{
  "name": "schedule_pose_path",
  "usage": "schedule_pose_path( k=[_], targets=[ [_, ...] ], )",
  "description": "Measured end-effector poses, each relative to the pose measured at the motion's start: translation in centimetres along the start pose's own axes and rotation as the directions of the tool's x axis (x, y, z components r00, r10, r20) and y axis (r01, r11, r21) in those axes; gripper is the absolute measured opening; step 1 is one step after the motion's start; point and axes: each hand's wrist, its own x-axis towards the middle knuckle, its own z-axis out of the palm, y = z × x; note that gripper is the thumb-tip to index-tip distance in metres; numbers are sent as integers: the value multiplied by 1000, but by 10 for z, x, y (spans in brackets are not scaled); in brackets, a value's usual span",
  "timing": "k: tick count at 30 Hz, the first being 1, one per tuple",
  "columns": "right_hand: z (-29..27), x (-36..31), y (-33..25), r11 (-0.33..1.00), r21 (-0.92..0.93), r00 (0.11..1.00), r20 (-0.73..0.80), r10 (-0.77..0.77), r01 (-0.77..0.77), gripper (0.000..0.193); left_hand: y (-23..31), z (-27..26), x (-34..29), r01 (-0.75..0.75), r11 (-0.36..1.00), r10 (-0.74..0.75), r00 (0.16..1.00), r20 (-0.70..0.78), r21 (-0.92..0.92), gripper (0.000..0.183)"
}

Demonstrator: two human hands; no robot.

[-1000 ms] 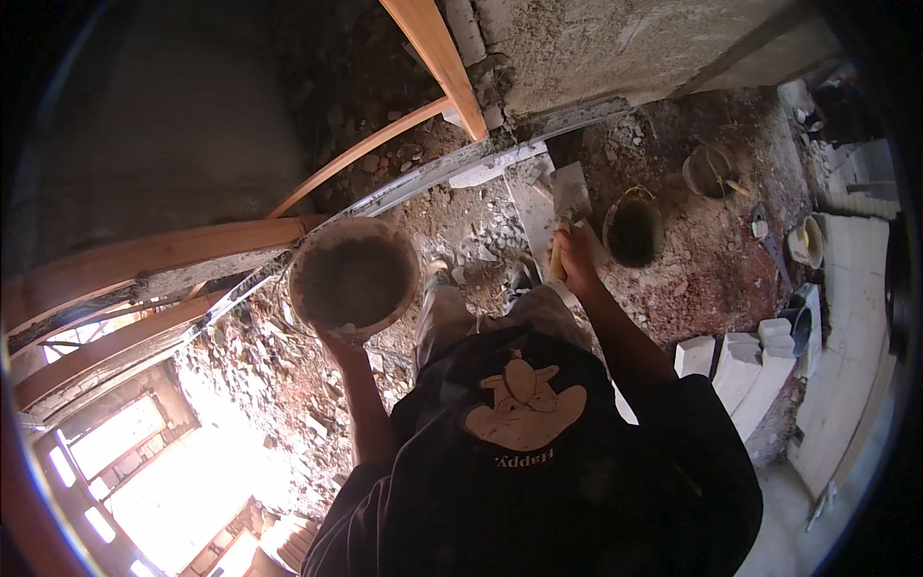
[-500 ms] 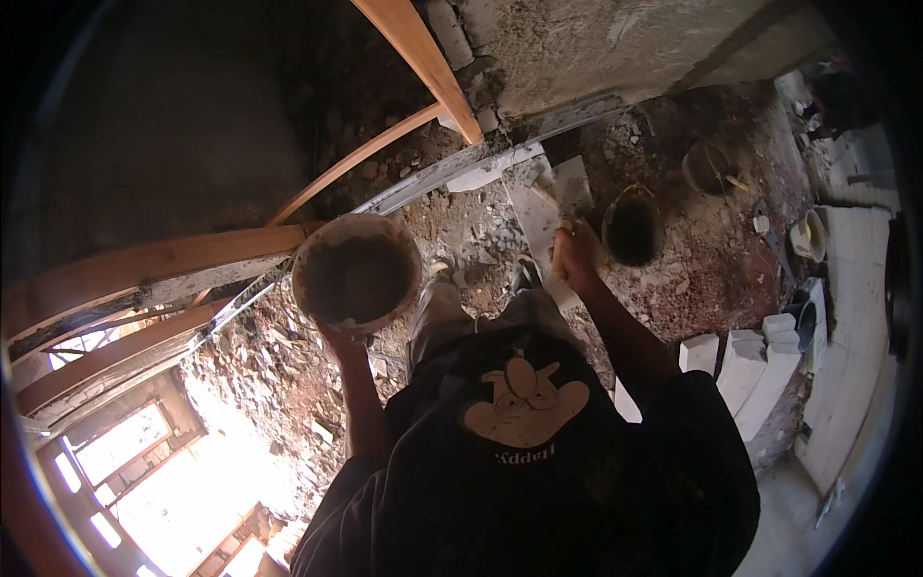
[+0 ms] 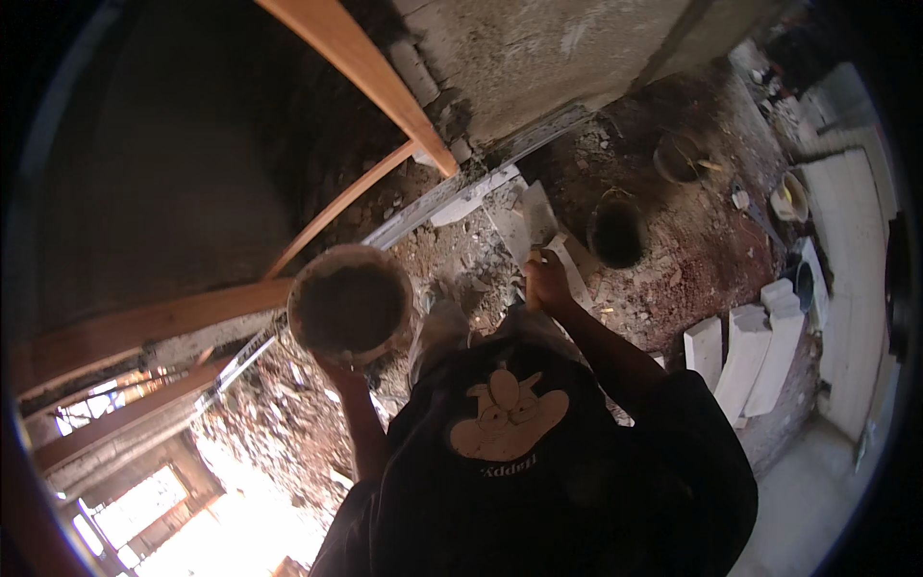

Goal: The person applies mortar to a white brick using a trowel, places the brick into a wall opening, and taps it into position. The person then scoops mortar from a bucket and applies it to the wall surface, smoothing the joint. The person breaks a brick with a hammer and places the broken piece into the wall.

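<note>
My left hand [image 3: 344, 375] grips a round bucket [image 3: 297, 310] from below at its near side. A dark grey mass, perhaps mortar, sits inside it, and most of my fingers are hidden under it. My right hand [image 3: 551, 284] is closed around the handle of a trowel [image 3: 539, 213], whose flat pale blade points away from me. The blade is over a light board [image 3: 508, 213] on the ground, apart from the bucket. Just right of the trowel stands a dark-mouthed bucket [image 3: 616, 234] on the dirt.
Wooden beams [image 3: 361, 77] cross at the upper left, by a rough plastered wall [image 3: 567, 62]. Another bucket [image 3: 679, 159] stands farther off. White blocks [image 3: 748, 351] and a pale container [image 3: 790, 197] lie to the right. Rubble [image 3: 274, 413] covers the ground at left.
The whole view has turned and shifted slightly. My right hand has moved a little left and nearer to me with the trowel. The bucket in my left hand stays at nearly the same place.
</note>
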Motion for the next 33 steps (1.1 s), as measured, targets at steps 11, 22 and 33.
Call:
schedule_pose_path(
  k=[11,22,33],
  targets=[
    [93,-6,-162,993,116,980,200,-11,-13,33,1,-29,42,254,928,-262,965,8,-273,87],
    [185,9,-245,995,53,971,218,-100,90,23,14,-17,56,294,875,-380,909,-171,-385,93],
    [180,-41,-182,805,511,926,47,-374,300,39,54,11,77,280,910,-332,934,-133,-305,89]
  ],
)
